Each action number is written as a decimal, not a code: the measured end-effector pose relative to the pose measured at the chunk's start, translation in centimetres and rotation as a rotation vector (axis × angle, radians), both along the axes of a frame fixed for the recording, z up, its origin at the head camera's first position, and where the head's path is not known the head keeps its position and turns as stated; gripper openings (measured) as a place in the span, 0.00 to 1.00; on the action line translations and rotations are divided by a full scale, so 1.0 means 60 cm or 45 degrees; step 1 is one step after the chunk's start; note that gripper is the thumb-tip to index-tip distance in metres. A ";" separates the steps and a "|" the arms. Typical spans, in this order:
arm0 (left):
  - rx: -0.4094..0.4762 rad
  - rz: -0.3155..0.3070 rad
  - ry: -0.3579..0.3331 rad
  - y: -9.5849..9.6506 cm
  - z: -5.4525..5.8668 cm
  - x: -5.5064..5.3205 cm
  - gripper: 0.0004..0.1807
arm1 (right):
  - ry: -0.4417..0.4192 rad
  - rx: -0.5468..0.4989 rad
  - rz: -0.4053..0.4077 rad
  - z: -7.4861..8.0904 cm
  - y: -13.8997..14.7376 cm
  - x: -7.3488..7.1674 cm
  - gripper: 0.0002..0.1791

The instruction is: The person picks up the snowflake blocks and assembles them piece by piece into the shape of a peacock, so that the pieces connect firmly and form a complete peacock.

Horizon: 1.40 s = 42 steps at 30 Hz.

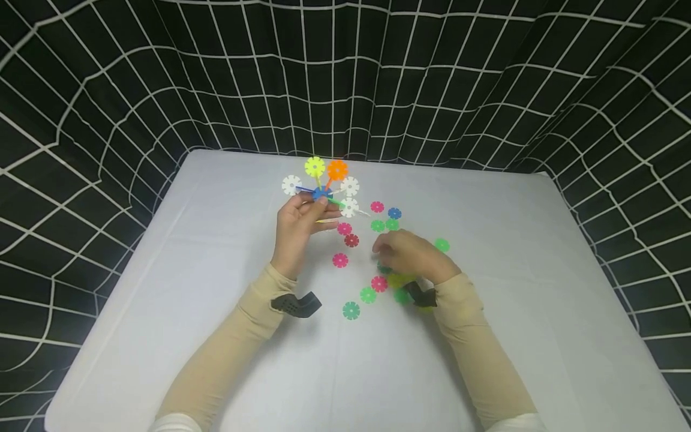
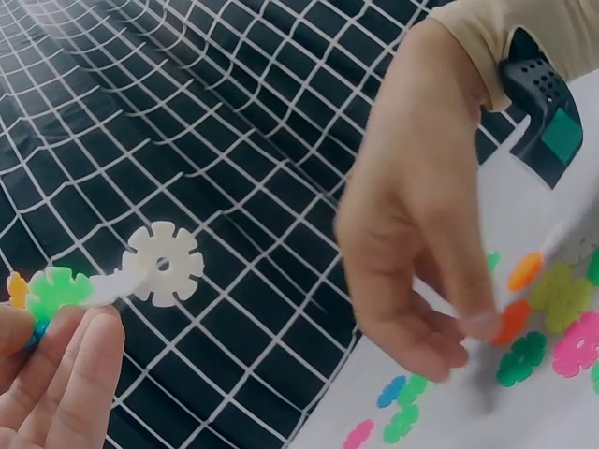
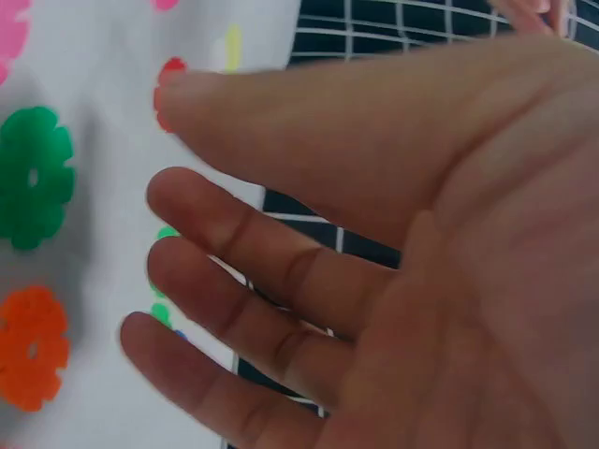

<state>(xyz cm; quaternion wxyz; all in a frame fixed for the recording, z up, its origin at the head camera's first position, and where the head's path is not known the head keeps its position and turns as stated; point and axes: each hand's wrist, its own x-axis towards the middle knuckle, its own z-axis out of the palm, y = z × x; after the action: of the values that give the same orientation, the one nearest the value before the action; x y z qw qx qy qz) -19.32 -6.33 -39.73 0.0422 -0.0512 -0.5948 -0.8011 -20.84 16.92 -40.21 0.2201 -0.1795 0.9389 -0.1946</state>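
Observation:
My left hand [image 1: 296, 234] pinches a built cluster of notched plastic snowflake discs. A blue disc [image 1: 321, 194] is at its middle. Around that spread a yellow disc [image 1: 315, 167], an orange disc [image 1: 337, 170] and white discs [image 1: 349, 185], joined by discs seen edge-on. In the left wrist view, a green disc [image 2: 58, 292] and a white disc [image 2: 163, 264] show beside the fingertips. Above the loose discs hovers my right hand [image 1: 415, 255], its fingers loosely bent. The right wrist view shows nothing between its thumb and fingers [image 3: 271, 253].
Loose discs lie on the white table [image 1: 216, 252]: pink [image 1: 340, 260], teal [image 1: 351, 310], green [image 1: 442, 245] and blue [image 1: 394, 213] among them. Some lie partly hidden beneath the right hand and wrist. A black cloth with white grid lines [image 1: 345, 78] surrounds the table's back and sides.

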 end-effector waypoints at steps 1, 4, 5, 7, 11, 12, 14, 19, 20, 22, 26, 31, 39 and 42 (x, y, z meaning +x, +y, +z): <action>-0.008 -0.005 0.001 0.000 0.000 0.000 0.10 | -0.030 0.034 0.009 -0.004 0.001 -0.001 0.16; -0.020 -0.018 0.000 0.000 0.000 0.000 0.10 | -0.081 0.110 -0.002 -0.016 0.005 -0.002 0.20; -0.022 -0.021 0.001 0.000 -0.001 -0.001 0.10 | -0.090 0.125 -0.015 -0.019 0.006 -0.002 0.21; -0.021 -0.027 0.003 0.000 0.000 -0.001 0.10 | -0.109 0.147 -0.057 -0.025 0.007 -0.002 0.23; -0.018 -0.032 0.005 0.000 0.002 0.000 0.10 | -0.139 0.121 -0.131 -0.031 0.007 -0.003 0.22; -0.018 -0.033 0.006 0.000 0.003 0.000 0.10 | -0.144 0.112 -0.146 -0.032 0.006 -0.004 0.21; -0.017 -0.037 0.009 0.000 0.003 0.000 0.10 | -0.153 0.082 -0.161 -0.033 0.007 -0.006 0.19; -0.006 -0.040 0.001 0.000 0.003 0.001 0.10 | -0.117 -0.024 -0.133 -0.036 0.011 -0.011 0.11; -0.008 -0.038 -0.006 0.000 0.002 0.001 0.10 | -0.096 -0.041 -0.120 -0.036 0.012 -0.012 0.09; -0.009 -0.033 -0.013 0.001 0.001 0.001 0.10 | -0.033 -0.073 -0.089 -0.034 0.016 -0.016 0.07; -0.024 -0.030 -0.019 0.002 -0.001 0.001 0.09 | 0.103 -0.200 -0.105 -0.020 0.022 -0.020 0.07; -0.034 -0.038 -0.017 0.003 -0.002 0.003 0.10 | 0.208 -0.491 -0.241 0.004 0.019 -0.012 0.10; -0.034 -0.063 -0.044 0.006 -0.003 0.003 0.10 | 0.446 -0.779 -0.294 0.031 0.009 0.009 0.08; -0.038 -0.076 -0.047 0.008 -0.003 0.004 0.10 | 0.483 -0.803 -0.282 0.036 0.007 0.013 0.08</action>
<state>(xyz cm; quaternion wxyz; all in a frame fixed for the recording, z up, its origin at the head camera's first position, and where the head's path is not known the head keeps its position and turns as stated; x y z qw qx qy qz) -19.07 -5.84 -39.91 0.0063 -0.0547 -0.6055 -0.7939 -20.06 17.32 -38.08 -0.0459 -0.1685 0.8707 -0.4597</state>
